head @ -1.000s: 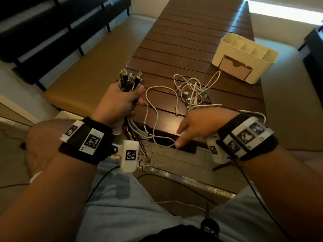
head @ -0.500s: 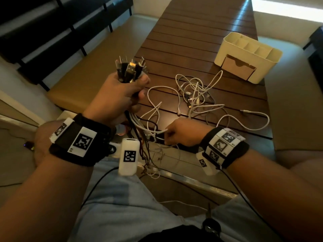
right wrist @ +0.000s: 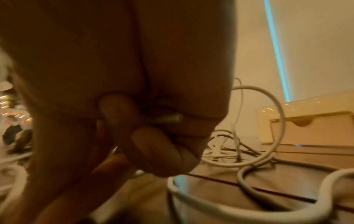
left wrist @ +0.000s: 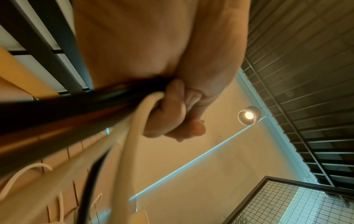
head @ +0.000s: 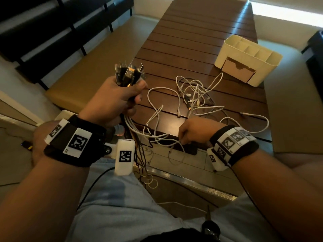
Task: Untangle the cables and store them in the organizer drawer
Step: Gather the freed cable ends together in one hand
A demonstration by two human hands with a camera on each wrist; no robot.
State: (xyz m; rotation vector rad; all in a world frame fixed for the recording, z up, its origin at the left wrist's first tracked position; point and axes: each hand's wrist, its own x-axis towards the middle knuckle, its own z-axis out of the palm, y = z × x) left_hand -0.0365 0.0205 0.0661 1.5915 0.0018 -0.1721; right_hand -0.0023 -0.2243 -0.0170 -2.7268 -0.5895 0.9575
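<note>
left hand (head: 113,100) gripping cables (head: 128,74), organizer (head: 248,58) closed

Behind the fingers of the left hand (head: 111,102), a black wrist strap (head: 73,144) carries white square-coded tags and a white camera pod (head: 124,156). The right hand (head: 195,130) wears the same (thin black lead trailing). Light blue shorts (head: 113,206).

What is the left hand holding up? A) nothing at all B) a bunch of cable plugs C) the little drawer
B: the left hand grips a bunch of cable plugs that stick up above its fist, cords hanging below.
</note>
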